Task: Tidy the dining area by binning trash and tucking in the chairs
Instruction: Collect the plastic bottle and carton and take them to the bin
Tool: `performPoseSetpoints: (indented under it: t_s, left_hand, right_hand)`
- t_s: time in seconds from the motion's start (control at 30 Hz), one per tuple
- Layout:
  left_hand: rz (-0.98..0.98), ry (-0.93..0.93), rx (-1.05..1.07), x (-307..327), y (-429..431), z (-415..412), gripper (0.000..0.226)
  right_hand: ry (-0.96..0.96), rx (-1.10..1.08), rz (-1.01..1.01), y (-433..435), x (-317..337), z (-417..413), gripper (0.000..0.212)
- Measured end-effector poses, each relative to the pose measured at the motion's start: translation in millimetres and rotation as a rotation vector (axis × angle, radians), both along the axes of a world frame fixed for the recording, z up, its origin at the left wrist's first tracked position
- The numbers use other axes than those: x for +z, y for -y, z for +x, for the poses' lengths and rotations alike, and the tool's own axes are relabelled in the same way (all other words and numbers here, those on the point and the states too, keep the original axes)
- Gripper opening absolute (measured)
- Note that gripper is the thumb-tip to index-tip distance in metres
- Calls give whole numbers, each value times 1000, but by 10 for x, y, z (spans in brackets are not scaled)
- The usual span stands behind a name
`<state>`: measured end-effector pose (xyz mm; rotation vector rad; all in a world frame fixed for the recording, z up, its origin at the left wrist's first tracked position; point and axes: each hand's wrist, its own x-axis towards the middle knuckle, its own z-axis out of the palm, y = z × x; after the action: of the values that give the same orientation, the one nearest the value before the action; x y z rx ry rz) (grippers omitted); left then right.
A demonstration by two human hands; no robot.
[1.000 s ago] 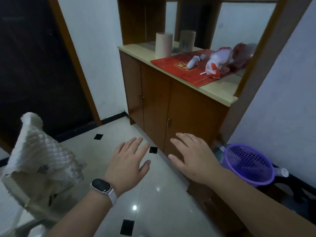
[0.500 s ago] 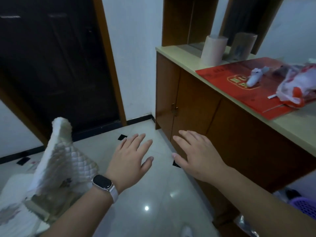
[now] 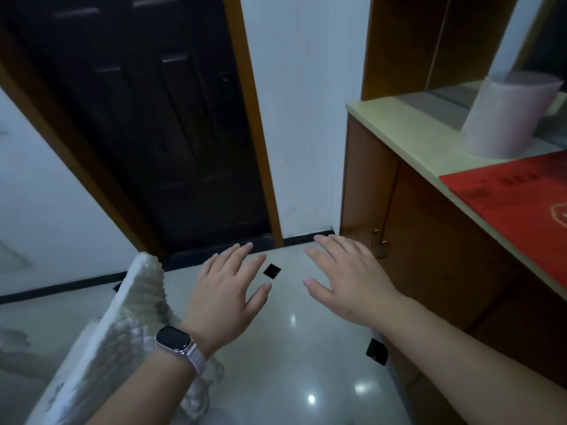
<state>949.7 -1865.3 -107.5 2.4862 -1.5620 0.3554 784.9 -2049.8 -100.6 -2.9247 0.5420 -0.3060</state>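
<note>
Both of my hands hover above the shiny tiled floor [image 3: 294,363], palms down with fingers spread, holding nothing. My left hand [image 3: 227,289], with a watch on its wrist, is just right of a chair back draped in a white quilted cover [image 3: 122,332] at the lower left. My right hand [image 3: 346,280] is in front of the wooden cabinet [image 3: 429,240]. No trash and no bin are in view.
A dark wooden door [image 3: 153,118] with an orange frame stands ahead. The cabinet's pale top carries a pink paper roll [image 3: 509,118] and a red mat [image 3: 521,194]. Open floor lies between the chair and the cabinet.
The view has swung left: the purple basket and the items on the red mat have left the frame, and the door now fills the middle. Both hands stay open and spread.
</note>
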Motion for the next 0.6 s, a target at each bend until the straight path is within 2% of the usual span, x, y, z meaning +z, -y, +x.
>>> performPoseSetpoints:
  t_s: [0.17, 0.33, 0.6]
  left_hand:
    - [1, 25, 128, 183, 435, 339, 54]
    - [23, 42, 204, 180, 526, 598, 54]
    - [-4, -19, 302, 19, 510, 1452, 51]
  right_hand:
    - [20, 124, -14, 626, 126, 571, 58]
    - [43, 216, -14, 835, 76, 1010, 56]
    - [25, 351, -46, 977, -43, 2075, 53]
